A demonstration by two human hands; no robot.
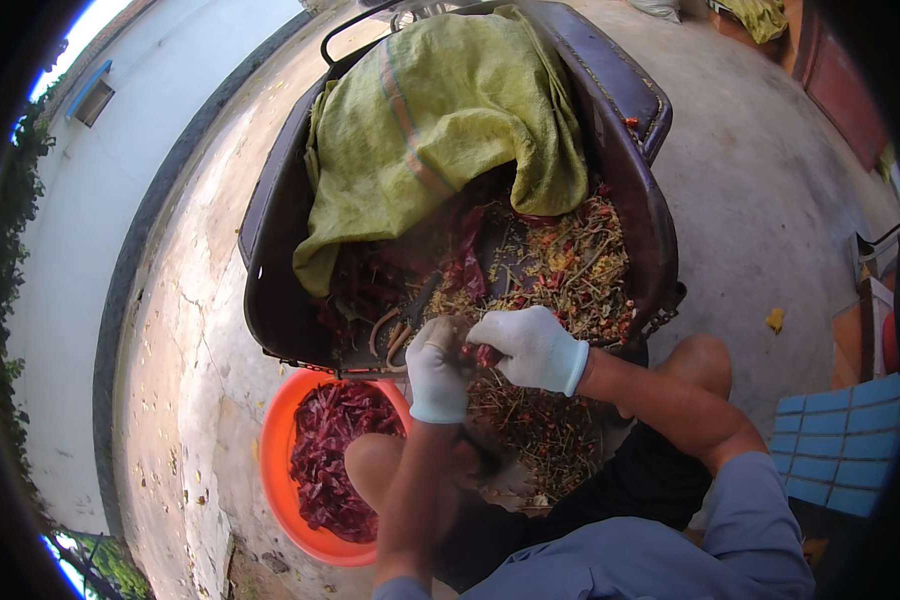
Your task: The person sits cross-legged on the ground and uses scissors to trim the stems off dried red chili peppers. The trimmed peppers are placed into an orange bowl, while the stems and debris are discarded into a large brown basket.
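Observation:
My right hand [531,346], in a white knitted glove with a pale blue cuff, pinches a dried red chili [484,355]. My left hand [438,369], gloved alike, is curled close against the chili's other side. Its fingertips are blurred, so its grip does not show clearly. Both hands are over the near edge of a dark cart bed [656,225]. Just left of them in the bed lies what looks like a pair of scissors with tan handles [396,346]. Whole dried chilies [364,289] lie behind it, partly under a yellow-green woven sack [450,112].
Chili stems, seeds and scraps [577,274] cover the cart's right side. More stems [544,431] are heaped on the ground between my legs. An orange basin [277,480] of dried chili pods [337,465] stands left of my knee. A blue-tiled block [840,442] is at the right.

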